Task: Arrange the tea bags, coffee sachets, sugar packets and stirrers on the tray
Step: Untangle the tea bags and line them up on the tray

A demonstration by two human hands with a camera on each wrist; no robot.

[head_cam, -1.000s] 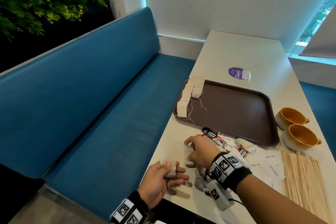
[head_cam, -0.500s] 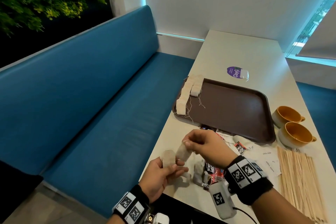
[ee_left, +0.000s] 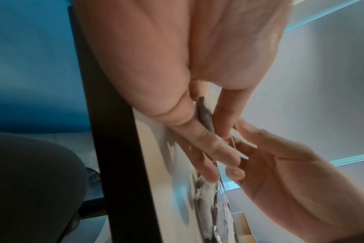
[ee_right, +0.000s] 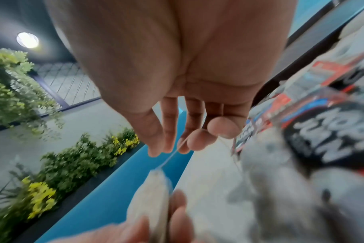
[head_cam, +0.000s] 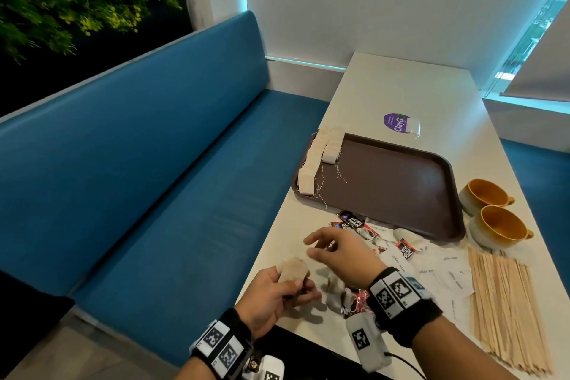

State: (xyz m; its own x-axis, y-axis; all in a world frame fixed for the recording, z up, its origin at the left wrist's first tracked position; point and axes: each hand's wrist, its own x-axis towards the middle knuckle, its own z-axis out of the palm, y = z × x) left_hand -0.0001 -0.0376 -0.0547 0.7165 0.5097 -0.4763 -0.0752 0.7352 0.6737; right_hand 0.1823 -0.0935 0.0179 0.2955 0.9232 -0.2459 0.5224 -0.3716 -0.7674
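Observation:
My left hand [head_cam: 277,287] grips tan tea bags [head_cam: 291,270] at the table's near left edge; they show edge-on between its fingers [ee_left: 205,115]. A taut string runs from the held tea bag [ee_right: 149,197] up to my right hand [ee_right: 176,144], whose fingertips seem to pinch it. That right hand [head_cam: 311,247] hovers just above and to the right of the left. The brown tray [head_cam: 401,188] carries two rows of tea bags [head_cam: 311,163] along its left rim. Coffee sachets [head_cam: 354,222], sugar packets [head_cam: 453,271] and loose tea bags [head_cam: 334,287] lie in front of the tray. Wooden stirrers [head_cam: 505,311] lie at the right.
Two orange cups [head_cam: 484,194] stand right of the tray. A purple sticker [head_cam: 398,123] sits behind it. A blue bench [head_cam: 154,163] runs along the table's left side, and the table edge is right under my left hand.
My right hand picked a tea bag off the table and passed it to the left hand, which now holds it with the first. The right hand has drawn back with the string.

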